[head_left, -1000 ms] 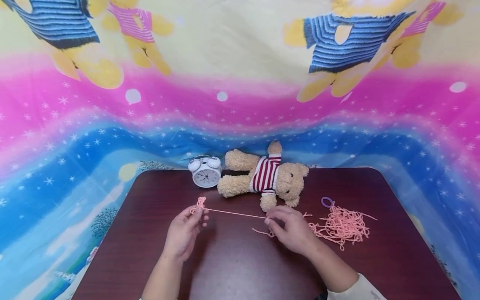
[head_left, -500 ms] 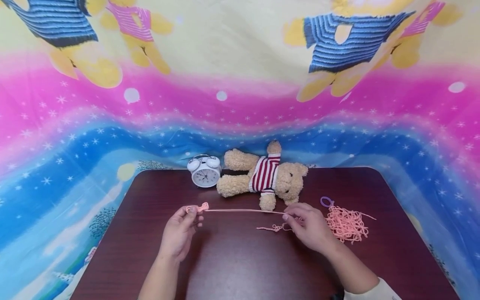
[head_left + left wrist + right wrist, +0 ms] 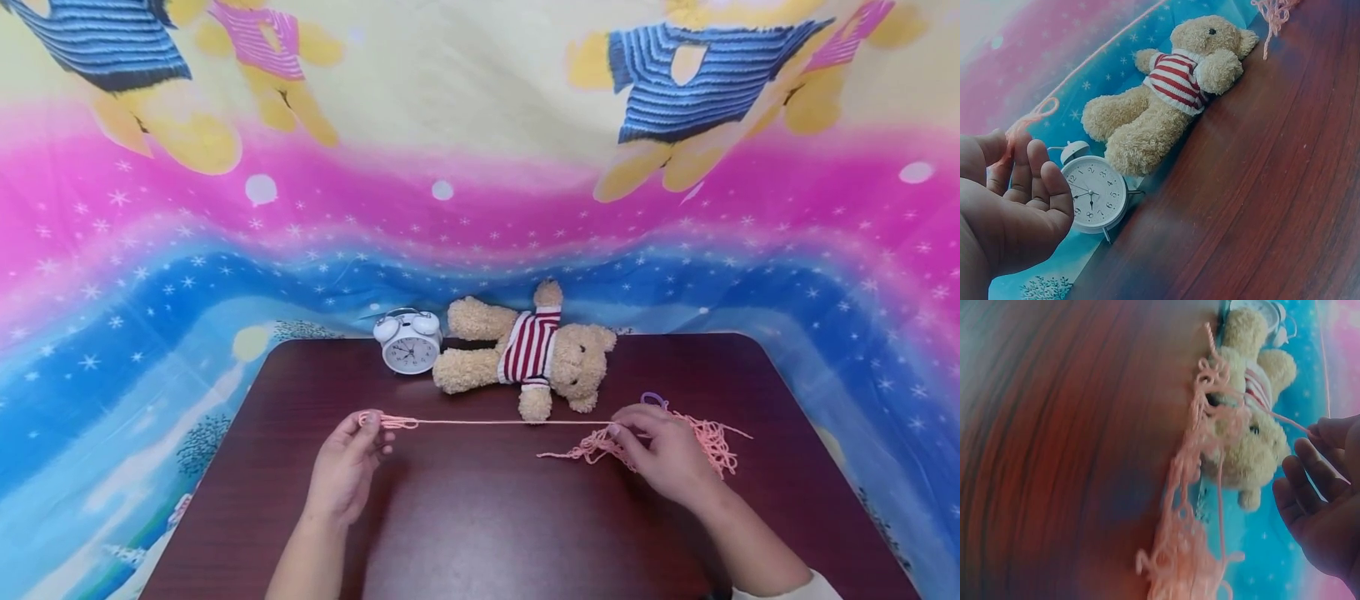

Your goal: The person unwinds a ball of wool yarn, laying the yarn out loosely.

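My left hand pinches a small bundle of looped pink yarn between thumb and forefinger. From it one strand runs taut and nearly level to my right hand, whose thumb and forefinger pinch it. Both hands are above the table. In the right wrist view, a strand hangs from the pinched fingers toward the tangled pink yarn on the table. Part of that tangle is hidden behind the right hand in the head view. A purple ring shows at the tangle's far side.
A teddy bear in a red-and-white striped shirt lies on its side at the back of the dark wooden table. Left of it stands a white twin-bell alarm clock. A printed cloth hangs behind the table.
My right hand has moved right, drawing the strand out longer. The left hand has shifted slightly left, and its bundle now lies flatter. Loose yarn has slid right with the right hand.
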